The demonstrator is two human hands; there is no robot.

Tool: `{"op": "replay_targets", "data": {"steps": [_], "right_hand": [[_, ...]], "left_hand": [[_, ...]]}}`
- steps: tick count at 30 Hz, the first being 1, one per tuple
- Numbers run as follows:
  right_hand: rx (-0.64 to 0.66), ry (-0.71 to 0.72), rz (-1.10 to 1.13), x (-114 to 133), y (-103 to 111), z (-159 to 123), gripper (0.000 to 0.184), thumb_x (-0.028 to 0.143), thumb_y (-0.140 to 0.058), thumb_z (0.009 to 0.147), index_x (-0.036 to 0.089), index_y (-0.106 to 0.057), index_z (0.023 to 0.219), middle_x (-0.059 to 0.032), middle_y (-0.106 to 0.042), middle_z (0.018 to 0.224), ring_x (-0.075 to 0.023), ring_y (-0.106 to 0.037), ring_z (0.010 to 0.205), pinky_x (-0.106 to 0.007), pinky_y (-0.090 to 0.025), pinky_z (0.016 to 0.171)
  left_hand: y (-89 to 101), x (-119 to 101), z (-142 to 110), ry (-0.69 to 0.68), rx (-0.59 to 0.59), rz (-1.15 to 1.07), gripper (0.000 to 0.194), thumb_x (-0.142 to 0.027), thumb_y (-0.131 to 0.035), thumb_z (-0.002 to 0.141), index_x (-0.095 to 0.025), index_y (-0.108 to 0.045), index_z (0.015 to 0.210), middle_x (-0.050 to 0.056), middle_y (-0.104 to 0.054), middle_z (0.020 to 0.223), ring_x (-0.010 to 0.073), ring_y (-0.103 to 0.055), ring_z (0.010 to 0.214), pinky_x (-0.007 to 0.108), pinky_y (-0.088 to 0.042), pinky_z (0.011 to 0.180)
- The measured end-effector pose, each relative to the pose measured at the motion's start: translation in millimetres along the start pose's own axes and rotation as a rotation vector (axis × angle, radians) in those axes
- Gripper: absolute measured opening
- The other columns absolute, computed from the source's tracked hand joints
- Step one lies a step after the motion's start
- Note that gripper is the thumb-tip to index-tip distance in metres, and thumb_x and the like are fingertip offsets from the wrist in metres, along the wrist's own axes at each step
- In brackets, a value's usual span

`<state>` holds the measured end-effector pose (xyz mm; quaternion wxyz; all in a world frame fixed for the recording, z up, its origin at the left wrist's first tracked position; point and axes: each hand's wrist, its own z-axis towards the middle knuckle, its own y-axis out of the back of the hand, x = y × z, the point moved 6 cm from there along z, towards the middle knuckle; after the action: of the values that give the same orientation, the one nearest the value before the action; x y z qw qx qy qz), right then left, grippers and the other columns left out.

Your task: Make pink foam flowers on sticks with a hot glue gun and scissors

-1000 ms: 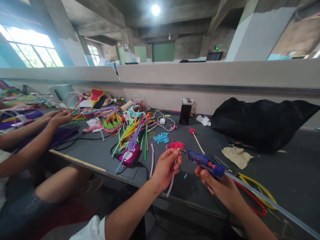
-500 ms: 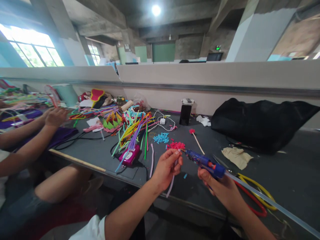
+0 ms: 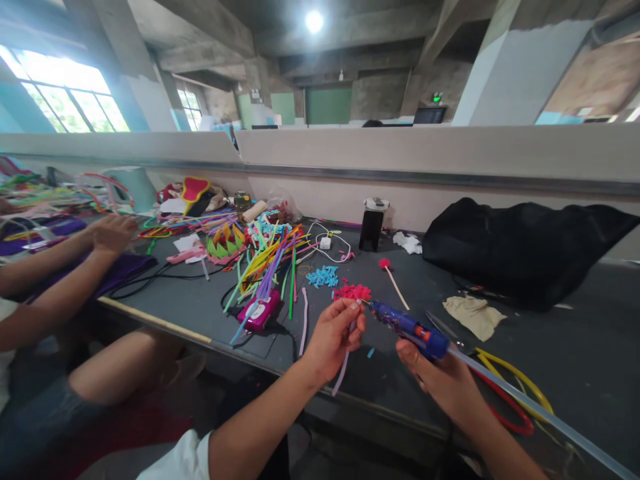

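Observation:
My left hand [image 3: 337, 337] pinches a pale purple pipe cleaner [image 3: 341, 375], whose lower end hangs below my fingers. Wrapped around the handle of a blue hot glue gun [image 3: 407, 327] is my right hand [image 3: 434, 370]. The gun's nozzle points left and meets, or nearly meets, my left fingertips. From its rear runs a long translucent glue stick [image 3: 540, 403]. Just behind my left hand lies a pile of short red pieces [image 3: 353, 292], with a pile of blue pieces [image 3: 323, 276] farther back. A stick with a red tuft [image 3: 395, 283] rests beyond the gun.
Scissors [image 3: 520, 393] with red and yellow handles lie under the glue stick. A beige cloth [image 3: 474, 316] and a black bag [image 3: 520, 250] are at right. Pipe cleaners [image 3: 273, 270] and a magenta box [image 3: 259, 312] sit left. Another person's hands [image 3: 114, 233] are at far left.
My hands and the glue gun stay almost still. At far left, the other person's hands have shifted slightly, and a red looped item near them has moved.

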<state>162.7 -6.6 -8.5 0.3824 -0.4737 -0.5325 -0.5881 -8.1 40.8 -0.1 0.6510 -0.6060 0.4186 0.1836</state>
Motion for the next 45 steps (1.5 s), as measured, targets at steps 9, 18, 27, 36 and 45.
{"op": "replay_targets", "data": {"steps": [9, 18, 27, 36, 45], "right_hand": [[-0.047, -0.007, 0.02, 0, 2, -3, 0.045, 0.063, -0.074, 0.063, 0.02, -0.061, 0.067, 0.0026, -0.051, 0.052, -0.0111, -0.044, 0.047, -0.024, -0.034, 0.04], [-0.073, -0.005, -0.023, -1, 5, -5, 0.043, 0.062, -0.072, 0.066, 0.02, -0.063, 0.07, 0.001, -0.055, 0.055, -0.0134, -0.048, 0.051, -0.025, -0.037, 0.043], [0.039, 0.159, -0.137, 16, 3, -3, 0.043, 0.061, -0.066, 0.073, 0.021, -0.059, 0.062, 0.001, -0.056, 0.054, -0.0138, -0.051, 0.052, -0.025, -0.042, 0.048], [0.001, 0.613, -0.359, 37, 20, -1, 0.023, 0.045, -0.065, 0.081, 0.024, -0.06, 0.088, -0.003, -0.068, 0.084, -0.0177, -0.064, 0.07, -0.027, -0.05, 0.063], [0.131, 0.372, -0.982, -10, 32, 44, 0.023, 0.037, -0.064, 0.077, 0.024, -0.053, 0.092, -0.005, -0.066, 0.096, -0.0247, -0.065, 0.089, -0.034, -0.046, 0.073]], "left_hand": [[0.3, 0, 0, 0.004, -0.007, -0.007, 0.027, -0.036, -0.074, 0.077, -0.015, -0.058, 0.083, -0.003, -0.056, 0.061, 0.0029, -0.035, 0.042, 0.017, -0.021, 0.04], [0.9, 1, 0, 0.011, -0.011, -0.001, 0.026, -0.036, -0.073, 0.077, -0.015, -0.059, 0.084, -0.003, -0.056, 0.06, 0.0028, -0.034, 0.041, 0.017, -0.02, 0.04], [-0.1, -2, -1, 0.01, 0.001, 0.008, 0.025, -0.035, -0.072, 0.078, -0.015, -0.06, 0.083, -0.004, -0.053, 0.058, 0.0027, -0.033, 0.04, 0.017, -0.018, 0.039], [3.8, -10, 1, -0.025, 0.0, -0.044, 0.023, -0.032, -0.072, 0.077, -0.014, -0.059, 0.084, -0.005, -0.051, 0.057, 0.0025, -0.031, 0.04, 0.016, -0.017, 0.037], [19.3, -36, 7, -0.158, -0.029, -0.057, 0.021, -0.029, -0.072, 0.077, -0.014, -0.057, 0.081, -0.005, -0.051, 0.057, 0.0026, -0.034, 0.041, 0.017, -0.02, 0.037]]}}
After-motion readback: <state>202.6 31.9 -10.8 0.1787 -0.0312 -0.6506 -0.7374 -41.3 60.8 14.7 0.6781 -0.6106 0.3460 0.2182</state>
